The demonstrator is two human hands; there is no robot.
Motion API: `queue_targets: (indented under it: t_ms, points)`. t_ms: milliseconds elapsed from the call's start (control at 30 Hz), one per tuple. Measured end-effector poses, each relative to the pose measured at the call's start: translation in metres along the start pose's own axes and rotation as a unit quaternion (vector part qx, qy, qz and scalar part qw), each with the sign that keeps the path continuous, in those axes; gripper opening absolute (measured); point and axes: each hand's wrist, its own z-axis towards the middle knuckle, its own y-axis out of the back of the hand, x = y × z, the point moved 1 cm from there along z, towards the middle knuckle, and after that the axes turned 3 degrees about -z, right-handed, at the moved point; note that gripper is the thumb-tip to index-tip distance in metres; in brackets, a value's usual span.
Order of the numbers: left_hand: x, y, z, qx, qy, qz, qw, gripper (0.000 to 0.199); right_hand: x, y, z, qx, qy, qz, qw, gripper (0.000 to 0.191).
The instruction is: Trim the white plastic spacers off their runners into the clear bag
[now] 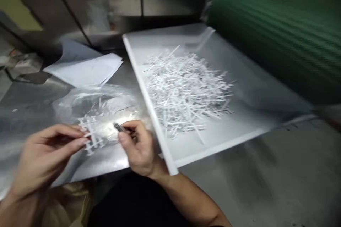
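Between the thumb and fingers of my left hand [50, 152] is a small white branched plastic piece [91, 135], with short bars sticking out along it. My right hand [138, 145] is closed on a small dark tool [119, 127] whose metal tip points up and left toward the white piece, a short gap away. The tool's kind cannot be made out, as the fingers hide most of it. Behind both hands, a clear plastic bag [77, 97] with small white bits lies on the metal table [32, 103].
A white tray [226, 124] on the right bears a heap of white plastic pieces [189, 88]; its raised edge runs beside my right hand. Above it is a green conveyor belt [266, 25]. White papers [87, 69] lie at the back of the table. A yellow note [20, 12] is further back.
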Motion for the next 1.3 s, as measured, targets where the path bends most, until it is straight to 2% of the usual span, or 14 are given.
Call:
queue_targets:
  t_ms: [100,267,500,700,1033,1300]
  points:
    - [0.009,-0.013,-0.033,-0.062,0.06,-0.035,0.996,0.013,-0.009,-0.001,-0.001,0.006,-0.001,0.024,1.0,0.018]
    - [0.018,-0.032,-0.025,-0.059,0.036,-0.056,0.996,0.018,-0.017,-0.002,0.0,0.032,-0.037,0.024,0.999,0.016]
    - [0.021,-0.031,-0.024,-0.02,0.016,-0.082,0.996,0.021,-0.011,-0.002,0.003,0.007,-0.055,-0.01,0.998,0.017]
    - [0.021,-0.033,-0.025,0.016,0.015,-0.091,0.996,0.023,-0.01,-0.005,0.006,0.033,-0.066,-0.007,0.997,0.014]
    - [0.021,-0.034,-0.026,0.007,0.034,-0.103,0.994,0.028,-0.009,-0.005,0.007,0.028,-0.082,-0.013,0.996,0.02]
    - [0.021,-0.034,-0.024,0.049,0.002,-0.119,0.992,0.03,-0.009,-0.005,0.007,0.046,-0.065,-0.022,0.997,0.015]
